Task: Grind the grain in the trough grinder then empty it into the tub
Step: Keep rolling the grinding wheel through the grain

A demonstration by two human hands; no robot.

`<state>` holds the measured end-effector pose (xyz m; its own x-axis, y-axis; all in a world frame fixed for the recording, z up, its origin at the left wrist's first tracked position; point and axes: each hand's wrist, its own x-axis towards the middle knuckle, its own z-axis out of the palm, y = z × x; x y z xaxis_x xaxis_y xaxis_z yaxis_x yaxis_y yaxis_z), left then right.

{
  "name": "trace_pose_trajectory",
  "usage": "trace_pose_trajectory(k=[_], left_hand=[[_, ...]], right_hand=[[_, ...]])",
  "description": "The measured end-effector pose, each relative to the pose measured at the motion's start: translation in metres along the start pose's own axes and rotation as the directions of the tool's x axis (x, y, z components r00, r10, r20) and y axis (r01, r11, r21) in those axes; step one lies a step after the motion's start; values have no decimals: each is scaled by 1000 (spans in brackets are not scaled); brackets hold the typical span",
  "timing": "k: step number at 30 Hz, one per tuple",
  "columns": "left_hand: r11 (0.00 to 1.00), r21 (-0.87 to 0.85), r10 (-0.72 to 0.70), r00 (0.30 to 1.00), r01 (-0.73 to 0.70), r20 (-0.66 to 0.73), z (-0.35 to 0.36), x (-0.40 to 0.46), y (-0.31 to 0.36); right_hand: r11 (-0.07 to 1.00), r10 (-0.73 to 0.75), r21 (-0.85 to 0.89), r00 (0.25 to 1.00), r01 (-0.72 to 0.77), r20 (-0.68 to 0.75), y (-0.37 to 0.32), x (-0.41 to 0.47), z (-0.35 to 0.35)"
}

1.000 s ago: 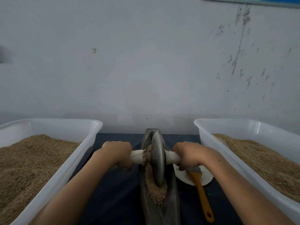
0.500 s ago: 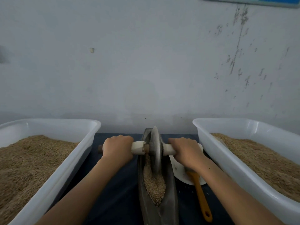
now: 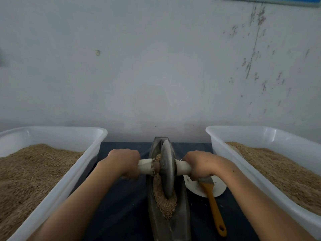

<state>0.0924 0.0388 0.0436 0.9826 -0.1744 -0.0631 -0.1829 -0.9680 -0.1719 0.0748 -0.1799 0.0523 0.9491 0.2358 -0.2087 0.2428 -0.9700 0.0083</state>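
A dark boat-shaped trough grinder (image 3: 183, 211) lies lengthwise on the dark cloth in the middle. Its grey metal wheel (image 3: 167, 171) stands upright in the trough, in a bed of brown grain (image 3: 165, 204). A pale axle handle (image 3: 182, 166) sticks out on both sides of the wheel. My left hand (image 3: 124, 164) grips the left end and my right hand (image 3: 199, 165) grips the right end. White tubs of grain stand on either side, the left tub (image 3: 83, 164) and the right tub (image 3: 224, 153).
A small white dish (image 3: 219, 187) lies right of the trough with a brush on it, its orange handle (image 3: 214, 209) pointing toward me. A grey wall rises close behind the table. The tubs leave only a narrow strip of dark cloth (image 3: 121, 206).
The wheel rolled away to the far end of the trough, then came back toward me with both hands on the handle.
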Motion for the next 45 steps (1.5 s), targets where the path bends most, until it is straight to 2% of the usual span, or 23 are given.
trace_pose_trajectory(k=[4, 8, 11, 13, 16, 18, 21, 24, 26, 28, 31, 34, 37, 40, 43, 45], left_hand=[[999, -21, -37, 982, 34, -187, 8, 4, 1], [997, -63, -67, 927, 47, -368, 15, 6, 4], [998, -41, -51, 912, 37, -407, 15, 6, 4], [999, -19, -41, 940, 37, -338, 13, 6, 3], [999, -36, -42, 995, 39, -91, 7, 4, -1], [997, -72, -19, 999, 23, 47, 5, 3, -3], [994, -109, 22, 993, -9, 115, 3, 4, -5], [992, -124, 16, 994, -2, 109, 2, 3, -5], [994, -105, -16, 999, 20, 43, 4, 3, -4], [997, -72, -49, 990, 39, -135, 9, 4, -3], [995, -84, -77, 934, 50, -349, 14, 7, 1], [994, -85, -93, 907, 64, -410, 15, 8, 3], [998, -40, -64, 944, 54, -323, 13, 7, 1], [999, -32, -27, 996, 25, -86, 6, 2, -3], [996, -90, 31, 993, -20, 116, 0, -2, -5], [991, -131, 58, 984, -36, 167, -1, -1, -6]], right_hand=[[996, -6, -86, 984, -10, -179, -1, 7, 5], [996, -18, -84, 910, -19, -415, -3, 11, 14], [999, -13, -33, 912, -1, -410, 0, 10, 16], [1000, -10, -24, 941, 2, -339, 1, 9, 13], [997, -29, -72, 979, 15, -200, 0, 7, 5], [998, -32, -58, 996, 26, -89, 0, 3, 1], [1000, -22, -2, 999, 23, 30, 2, -1, -2], [1000, -22, -22, 1000, 22, -14, 2, 2, -1], [997, -27, -79, 993, 18, -114, 1, 5, 1], [994, -30, -106, 969, 4, -244, 0, 9, 6], [997, -25, -81, 899, -12, -437, 0, 12, 16], [998, -18, -56, 892, -8, -452, 1, 14, 19], [998, -6, -57, 948, -12, -317, 2, 12, 12], [996, -12, -85, 990, 0, -142, 1, 6, 3], [1000, -10, -23, 1000, 10, 2, 2, -2, -2], [1000, -11, 0, 999, 11, 35, 1, -4, -2]])
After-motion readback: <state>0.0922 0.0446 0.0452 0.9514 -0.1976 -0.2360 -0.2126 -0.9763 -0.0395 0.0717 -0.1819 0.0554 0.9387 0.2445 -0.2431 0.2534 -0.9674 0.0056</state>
